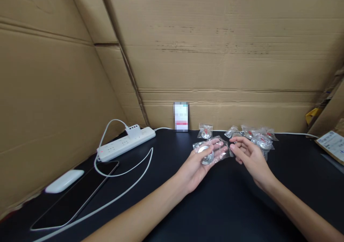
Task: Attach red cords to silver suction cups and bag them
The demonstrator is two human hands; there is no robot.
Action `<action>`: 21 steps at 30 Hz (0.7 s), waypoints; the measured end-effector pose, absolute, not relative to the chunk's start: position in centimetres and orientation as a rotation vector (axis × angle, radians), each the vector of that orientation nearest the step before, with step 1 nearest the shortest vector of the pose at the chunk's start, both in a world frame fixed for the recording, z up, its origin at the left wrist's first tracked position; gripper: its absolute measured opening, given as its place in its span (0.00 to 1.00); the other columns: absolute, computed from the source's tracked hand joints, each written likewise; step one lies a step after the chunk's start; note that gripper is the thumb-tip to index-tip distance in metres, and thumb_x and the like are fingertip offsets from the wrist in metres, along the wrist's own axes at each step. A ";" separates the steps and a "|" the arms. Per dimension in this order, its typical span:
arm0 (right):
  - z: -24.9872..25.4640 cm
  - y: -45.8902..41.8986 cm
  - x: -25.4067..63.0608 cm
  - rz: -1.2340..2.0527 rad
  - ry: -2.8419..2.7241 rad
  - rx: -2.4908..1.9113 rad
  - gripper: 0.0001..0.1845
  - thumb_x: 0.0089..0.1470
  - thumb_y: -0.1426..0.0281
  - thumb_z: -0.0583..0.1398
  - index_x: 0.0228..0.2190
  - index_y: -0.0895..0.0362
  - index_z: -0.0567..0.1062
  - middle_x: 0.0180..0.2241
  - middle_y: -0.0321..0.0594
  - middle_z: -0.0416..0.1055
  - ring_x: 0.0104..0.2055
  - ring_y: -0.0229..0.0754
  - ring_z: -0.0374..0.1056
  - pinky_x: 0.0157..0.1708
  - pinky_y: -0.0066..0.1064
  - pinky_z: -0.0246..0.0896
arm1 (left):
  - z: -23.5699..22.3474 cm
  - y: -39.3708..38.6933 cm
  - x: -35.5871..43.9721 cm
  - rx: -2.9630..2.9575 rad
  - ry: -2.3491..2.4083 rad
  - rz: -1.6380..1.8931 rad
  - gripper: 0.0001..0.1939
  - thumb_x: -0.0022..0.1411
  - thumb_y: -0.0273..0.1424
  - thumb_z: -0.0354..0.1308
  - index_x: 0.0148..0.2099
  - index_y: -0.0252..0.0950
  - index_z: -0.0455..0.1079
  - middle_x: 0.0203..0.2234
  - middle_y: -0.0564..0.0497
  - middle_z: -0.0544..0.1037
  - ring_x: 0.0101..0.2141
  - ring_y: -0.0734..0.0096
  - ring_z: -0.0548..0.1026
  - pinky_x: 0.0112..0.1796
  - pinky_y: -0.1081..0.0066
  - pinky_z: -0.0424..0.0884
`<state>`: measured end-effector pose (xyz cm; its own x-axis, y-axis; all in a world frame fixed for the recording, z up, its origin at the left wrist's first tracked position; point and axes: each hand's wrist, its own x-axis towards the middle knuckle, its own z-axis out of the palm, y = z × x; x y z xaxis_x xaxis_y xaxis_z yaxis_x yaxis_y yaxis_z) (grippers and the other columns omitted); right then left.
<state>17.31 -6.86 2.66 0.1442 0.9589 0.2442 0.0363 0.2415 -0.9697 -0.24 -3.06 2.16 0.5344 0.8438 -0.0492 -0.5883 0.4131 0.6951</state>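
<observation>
My left hand (197, 165) holds a clear plastic bag (221, 150) with a round silver metal piece (206, 155) inside. Its thumb presses on the round piece, while the other fingers lie stretched out beneath the bag. At the bag's right edge, my right hand (248, 158) has its fingers loosely curled, with a small gap between thumb and forefinger. Whether its fingertips touch the bag is hard to make out. Behind that hand lie several similar bagged silver pieces (262, 140) with red marks, partly hidden by it. Another bagged piece (206, 131) lies farther left.
A lit phone (181, 116) leans against the cardboard wall (228, 73). Leftward are a white power strip (126, 144) with a charger (133, 131), a looping white cable (131, 188), a dark tablet (76, 197) and a white case (64, 181). A labelled packet (331, 145) lies right.
</observation>
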 end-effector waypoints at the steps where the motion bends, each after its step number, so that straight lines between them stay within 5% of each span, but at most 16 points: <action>1: 2.5 -6.8 17.2 0.940 -1.211 -1.100 0.19 0.49 0.58 0.67 0.40 0.54 0.73 0.30 0.35 0.67 0.28 0.37 0.62 0.26 0.28 0.60 | 2.3 -3.0 -0.3 0.674 0.435 0.964 0.13 0.61 0.22 0.60 0.50 0.28 0.73 0.50 0.38 0.77 0.51 0.56 0.75 0.56 0.63 0.67; 6: 1.3 -7.1 15.5 1.144 -1.308 -1.044 0.17 0.48 0.59 0.68 0.34 0.56 0.71 0.28 0.35 0.68 0.28 0.36 0.65 0.26 0.28 0.64 | 2.3 -2.9 -0.4 0.755 0.495 1.007 0.14 0.61 0.26 0.61 0.50 0.28 0.73 0.51 0.37 0.76 0.52 0.56 0.74 0.53 0.62 0.69; 12: 1.7 -6.9 15.8 0.937 -1.291 -1.007 0.12 0.54 0.61 0.64 0.28 0.57 0.73 0.26 0.37 0.71 0.28 0.37 0.68 0.30 0.29 0.66 | 1.8 -2.7 -0.5 0.888 0.476 0.938 0.18 0.62 0.31 0.62 0.54 0.31 0.72 0.53 0.38 0.75 0.52 0.56 0.74 0.53 0.61 0.68; 17: 2.2 -6.6 17.4 0.785 -1.294 -0.965 0.09 0.55 0.63 0.64 0.30 0.56 0.73 0.27 0.37 0.74 0.31 0.39 0.72 0.36 0.30 0.68 | 2.2 -3.2 -0.4 1.208 0.568 0.904 0.20 0.57 0.32 0.66 0.51 0.31 0.74 0.45 0.38 0.80 0.47 0.56 0.77 0.48 0.62 0.70; 21: 2.4 -6.7 17.5 0.769 -1.363 -0.975 0.08 0.54 0.64 0.65 0.30 0.56 0.75 0.26 0.36 0.73 0.28 0.37 0.70 0.31 0.27 0.68 | 2.7 -3.7 -0.3 1.387 0.597 0.935 0.15 0.62 0.36 0.62 0.45 0.30 0.77 0.39 0.40 0.81 0.40 0.62 0.78 0.43 0.66 0.72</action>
<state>17.55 -6.65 2.35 0.0852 0.8977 0.4322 0.0950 0.4245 -0.9004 -0.26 -3.72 2.73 0.5303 0.8314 0.1660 -0.1998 -0.0677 0.9775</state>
